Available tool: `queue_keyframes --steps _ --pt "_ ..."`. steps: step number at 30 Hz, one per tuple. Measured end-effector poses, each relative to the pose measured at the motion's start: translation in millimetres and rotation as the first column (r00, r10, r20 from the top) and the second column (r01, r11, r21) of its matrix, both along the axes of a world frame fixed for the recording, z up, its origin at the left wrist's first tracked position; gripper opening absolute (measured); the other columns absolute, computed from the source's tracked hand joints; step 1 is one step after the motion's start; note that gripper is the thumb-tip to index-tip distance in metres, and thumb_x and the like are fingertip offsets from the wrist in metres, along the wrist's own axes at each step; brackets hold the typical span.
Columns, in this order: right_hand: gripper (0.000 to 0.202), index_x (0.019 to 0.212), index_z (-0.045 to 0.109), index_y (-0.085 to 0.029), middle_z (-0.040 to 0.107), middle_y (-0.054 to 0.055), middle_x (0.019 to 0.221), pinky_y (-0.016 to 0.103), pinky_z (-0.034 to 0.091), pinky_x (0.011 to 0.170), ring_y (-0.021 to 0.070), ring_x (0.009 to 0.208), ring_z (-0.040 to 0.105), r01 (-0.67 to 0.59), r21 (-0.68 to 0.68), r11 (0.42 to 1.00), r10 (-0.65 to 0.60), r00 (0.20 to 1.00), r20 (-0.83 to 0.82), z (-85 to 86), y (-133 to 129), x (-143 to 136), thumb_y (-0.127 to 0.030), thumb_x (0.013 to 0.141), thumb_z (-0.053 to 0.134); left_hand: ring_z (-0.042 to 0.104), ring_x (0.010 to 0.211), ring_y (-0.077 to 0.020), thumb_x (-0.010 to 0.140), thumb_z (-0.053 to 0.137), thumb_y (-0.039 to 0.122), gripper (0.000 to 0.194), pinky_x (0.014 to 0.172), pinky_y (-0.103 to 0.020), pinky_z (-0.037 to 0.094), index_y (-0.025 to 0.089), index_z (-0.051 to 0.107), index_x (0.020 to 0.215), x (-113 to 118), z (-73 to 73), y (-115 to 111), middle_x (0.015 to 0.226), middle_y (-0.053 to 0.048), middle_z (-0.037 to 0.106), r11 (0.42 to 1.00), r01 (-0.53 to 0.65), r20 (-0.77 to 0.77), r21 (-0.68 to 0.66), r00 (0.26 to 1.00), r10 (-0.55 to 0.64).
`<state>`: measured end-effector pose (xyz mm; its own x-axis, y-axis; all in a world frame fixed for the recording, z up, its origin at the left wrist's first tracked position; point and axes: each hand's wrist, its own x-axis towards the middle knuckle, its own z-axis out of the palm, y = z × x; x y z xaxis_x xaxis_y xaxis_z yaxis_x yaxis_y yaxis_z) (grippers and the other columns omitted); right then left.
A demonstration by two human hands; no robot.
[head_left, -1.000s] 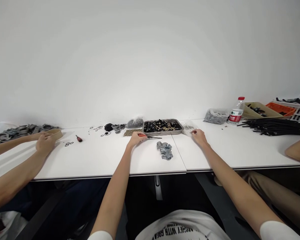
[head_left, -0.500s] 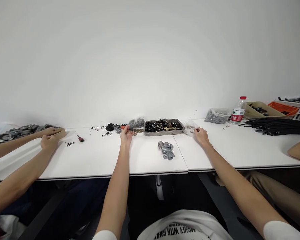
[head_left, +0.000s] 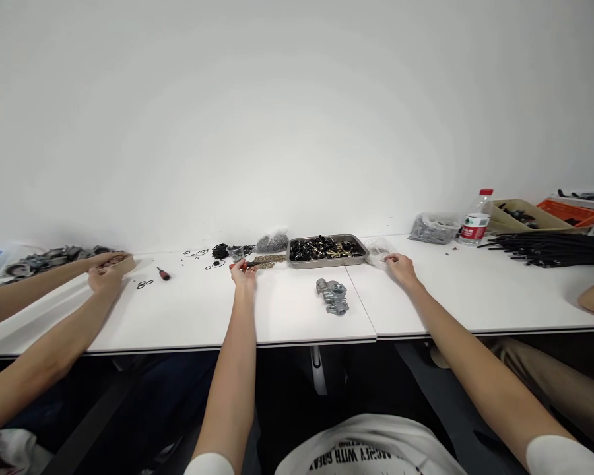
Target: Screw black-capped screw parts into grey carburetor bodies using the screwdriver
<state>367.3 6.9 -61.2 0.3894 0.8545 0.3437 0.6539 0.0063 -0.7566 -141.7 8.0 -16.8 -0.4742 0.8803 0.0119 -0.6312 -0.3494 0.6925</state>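
Note:
My left hand (head_left: 243, 273) is closed around a screwdriver (head_left: 231, 266) with a red and black handle, low over the table beside a pile of small brass parts (head_left: 270, 261). My right hand (head_left: 400, 268) has its fingers pinched together at the edge of a clear plastic bag (head_left: 377, 251); what lies between the fingertips is too small to make out. Between my forearms, a grey metal carburetor body (head_left: 332, 297) rests on the white table. Behind it stands a metal tray (head_left: 327, 263) full of black and brass parts.
At left a co-worker's hands (head_left: 107, 269) hold a tan ring-shaped piece near another screwdriver (head_left: 164, 274) and black O-rings (head_left: 144, 284). A bag of grey parts (head_left: 272, 241) sits by the wall. To the right are a water bottle (head_left: 476, 218), black hoses (head_left: 549, 249) and bins (head_left: 517, 214).
My left hand has come down and slightly left with the screwdriver, uncovering more of the brass pile. My right hand stays at the plastic bag. The whole view has shifted a little.

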Motion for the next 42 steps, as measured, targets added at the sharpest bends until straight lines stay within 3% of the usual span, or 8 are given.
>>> queue_keyframes --steps 9,14,18,27,32,35,38,42 --pt "0.028 0.089 0.074 -0.013 0.073 0.011 0.09 0.033 0.047 0.086 0.0227 0.087 0.062 0.016 0.104 0.994 -0.017 1.0 0.013 4.4 -5 -5 -0.021 0.078 0.049 0.046 0.043 -0.0109 0.065 0.064 0.009 0.012 0.051 -0.032 0.051 0.013 0.061 0.076 33 4.8 -6 0.057 -0.001 0.057 0.974 0.213 -0.195 -0.082 0.955 -0.225" --pt "0.023 0.089 0.069 -0.014 0.066 0.017 0.104 0.047 0.037 0.104 0.0315 0.111 0.052 0.099 0.251 0.963 -0.125 0.988 0.091 14.5 -14 -20 -0.024 0.082 0.05 0.051 0.045 -0.0111 0.066 0.069 0.012 0.011 0.051 -0.033 0.054 0.012 0.061 0.073 43 5.2 -11 0.059 -0.002 0.058 0.95 0.303 -0.327 -0.073 0.893 -0.31" --pt "0.02 0.094 0.067 -0.016 0.066 0.013 0.104 0.042 0.038 0.103 0.027 0.106 0.054 -0.051 0.306 0.951 -0.012 0.979 0.202 29.0 -16 -39 -0.021 0.085 0.049 0.058 0.05 -0.014 0.064 0.081 0.02 0.022 0.05 -0.033 0.055 0.011 0.064 0.075 49 7.2 -17 0.066 -0.005 0.062 0.932 0.355 -0.457 -0.074 0.819 -0.348" --pt "0.026 0.099 0.07 -0.016 0.072 0.006 0.09 0.026 0.048 0.077 0.0181 0.084 0.064 -0.43 0.009 0.903 0.401 0.847 0.35 66.1 31 -104 -0.006 0.081 0.054 0.057 0.054 -0.0148 0.053 0.091 0.024 0.03 0.052 -0.031 0.047 0.012 0.076 0.075 63 -3.2 -17 0.068 -0.009 0.069 0.922 0.343 -0.816 -0.18 0.471 -0.335" --pt "0.02 0.093 0.07 -0.015 0.073 0.008 0.095 0.026 0.05 0.08 0.0181 0.088 0.066 -0.472 -0.141 0.87 0.49 0.795 0.359 62.4 64 -133 -0.002 0.079 0.064 0.06 0.067 -0.0175 0.049 0.087 0.015 0.022 0.069 -0.033 0.048 0.015 0.073 0.066 67 -12.9 -12 0.071 -0.005 0.07 0.949 0.286 -0.929 -0.136 0.296 -0.222" --pt "0.009 0.096 0.069 -0.013 0.071 0.008 0.099 0.032 0.054 0.084 0.0175 0.09 0.066 -0.477 -0.193 0.858 0.514 0.779 0.36 56.6 76 -140 -0.016 0.088 0.069 0.062 0.073 -0.0197 0.052 0.083 0.014 0.019 0.074 -0.035 0.048 0.017 0.072 0.067 66 -16.5 -11 0.075 -0.005 0.071 0.953 0.279 -0.958 -0.115 0.222 -0.18" --pt "0.02 0.103 0.067 -0.014 0.069 0.007 0.104 0.036 0.056 0.084 0.0167 0.092 0.066 -0.474 -0.227 0.851 0.525 0.77 0.362 53.4 84 -144 -0.033 0.097 0.063 0.062 0.074 -0.0204 0.055 0.08 0.015 0.017 0.075 -0.036 0.049 0.017 0.071 0.069 65 -18.7 -11 0.078 -0.006 0.071 0.955 0.278 -0.972 -0.106 0.173 -0.158" --pt "0.022 0.104 0.067 -0.015 0.069 0.006 0.106 0.035 0.058 0.083 0.016 0.091 0.066 -0.466 -0.279 0.84 0.541 0.759 0.363 54.6 88 -145 -0.035 0.099 0.061 0.062 0.073 -0.02 0.057 0.08 0.017 0.016 0.072 -0.035 0.05 0.017 0.071 0.07 65 -20.3 -10 0.078 -0.006 0.071 0.955 0.279 -0.98 -0.1 0.14 -0.143"
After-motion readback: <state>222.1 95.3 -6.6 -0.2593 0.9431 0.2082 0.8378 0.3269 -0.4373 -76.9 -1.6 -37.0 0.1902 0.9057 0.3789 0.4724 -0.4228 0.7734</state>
